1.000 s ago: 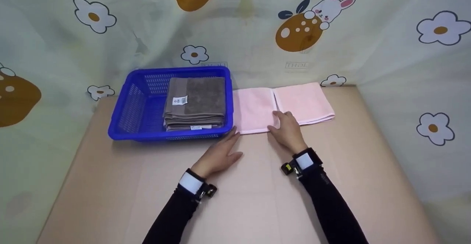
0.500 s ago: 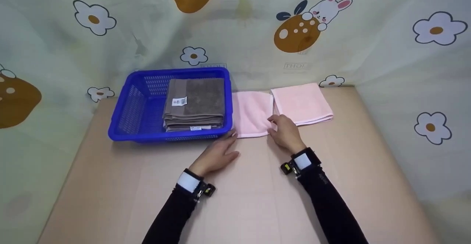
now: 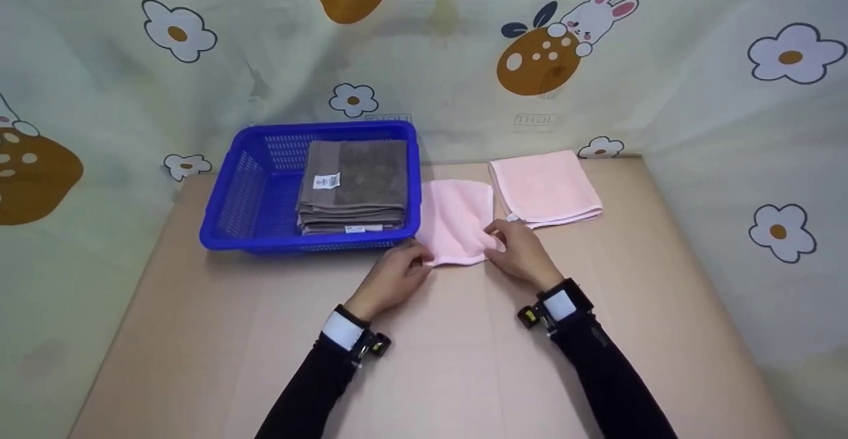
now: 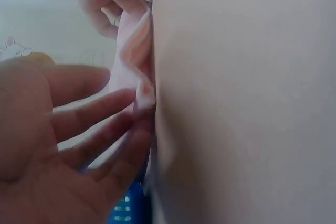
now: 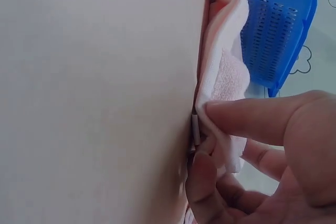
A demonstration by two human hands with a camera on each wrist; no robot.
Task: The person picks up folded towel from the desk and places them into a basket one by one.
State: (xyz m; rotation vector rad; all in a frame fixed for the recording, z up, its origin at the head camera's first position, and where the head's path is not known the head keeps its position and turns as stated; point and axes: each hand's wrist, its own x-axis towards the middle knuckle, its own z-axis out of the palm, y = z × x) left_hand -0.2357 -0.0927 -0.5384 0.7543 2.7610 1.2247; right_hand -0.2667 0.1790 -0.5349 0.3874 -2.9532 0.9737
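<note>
A pink towel [image 3: 458, 217] with a white border lies just right of the blue basket [image 3: 252, 243], rumpled along its near edge. My right hand [image 3: 527, 255] pinches its near right corner; in the right wrist view the thumb presses on the raised, wavy pink towel [image 5: 231, 80] from above, fingers beneath. My left hand [image 3: 387, 280] has bent fingers at the near left corner beside the basket. In the left wrist view the left fingers [image 4: 92, 116] meet the towel's edge, partly hiding the hold. A second folded pink towel [image 3: 550, 187] lies to the right, apart from the first.
Inside the basket, on its right side, sits a stack of folded brown-grey towels [image 3: 371, 174] with white labels. A printed curtain [image 3: 437, 61] hangs behind and around the beige table [image 3: 424, 373].
The near pink towel has slid toward me and separated from the one on the right, its near edge now wavier. My left fingers have drawn in at its corner.
</note>
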